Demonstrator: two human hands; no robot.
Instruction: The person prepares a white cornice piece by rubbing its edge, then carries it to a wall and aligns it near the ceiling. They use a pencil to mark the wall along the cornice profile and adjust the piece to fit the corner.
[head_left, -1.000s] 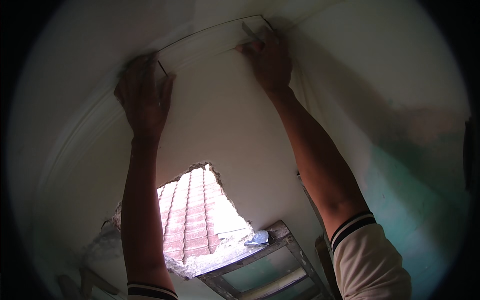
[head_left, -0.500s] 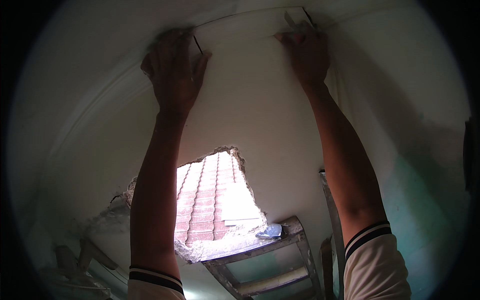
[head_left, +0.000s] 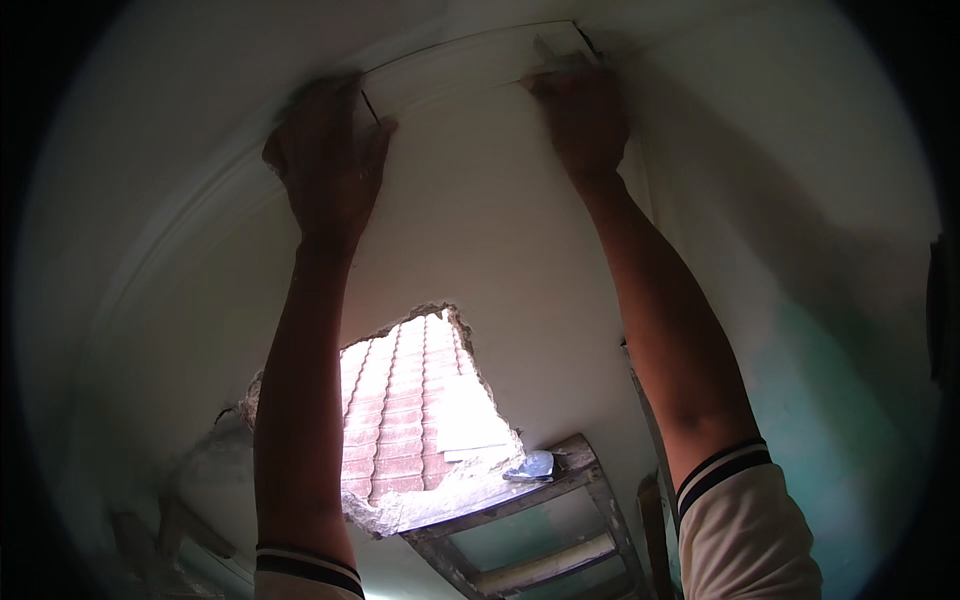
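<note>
Resting left hand [head_left: 330,155]: you're pressing with part-spread fingers, gripping nothing visible.
Right hand [head_left: 585,115]: you're gripping a flat blade [head_left: 547,50], half-curled.
Moulding strip [head_left: 450,65]: spanning between your hands; possibly slipping if you're pressing unevenly.

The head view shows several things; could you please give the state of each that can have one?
Left hand, raised, touching the moulding.
Right hand, raised, holding a flat blade.
Moulding, overhead, a dark gap at each end of one section.
Wall hole, open, jagged-edged.
Ladder-like frame, tilted, stained.
Bluish object, resting beside the hole; kind unclear.
</note>
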